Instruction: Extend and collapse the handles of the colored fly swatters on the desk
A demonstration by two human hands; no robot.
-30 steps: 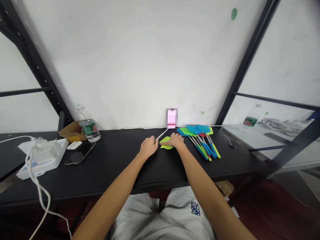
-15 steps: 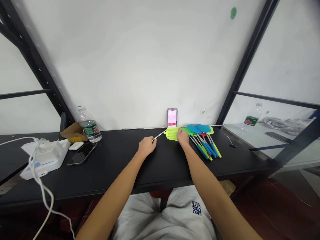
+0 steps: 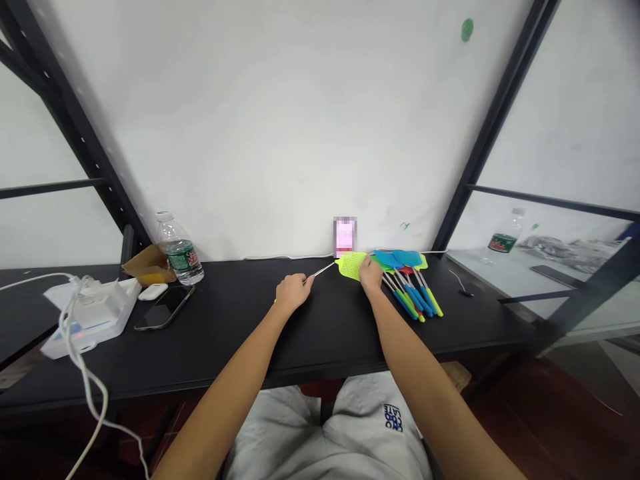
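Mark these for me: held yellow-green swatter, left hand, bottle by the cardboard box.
Held yellow-green swatter (image 3: 351, 265): head view, on its perforated head.
Left hand (image 3: 291, 292): head view, back of the hand.
Bottle (image 3: 182, 257): head view, on the label.

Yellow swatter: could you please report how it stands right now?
Left hand holding shaft; right hand gripping swatter head; phone just behind, other swatters close on the right.

Swatter (image 3: 352, 265): flat yellow-green head, perforated with fine holes; thin silvery shaft, straight. Held at both ends. Head lies near the rear edge of the tabletop (image 3: 320, 333); shaft slants from it toward the front-left. Handle mostly hidden, a yellow-green tip showing. Head's right end covered.
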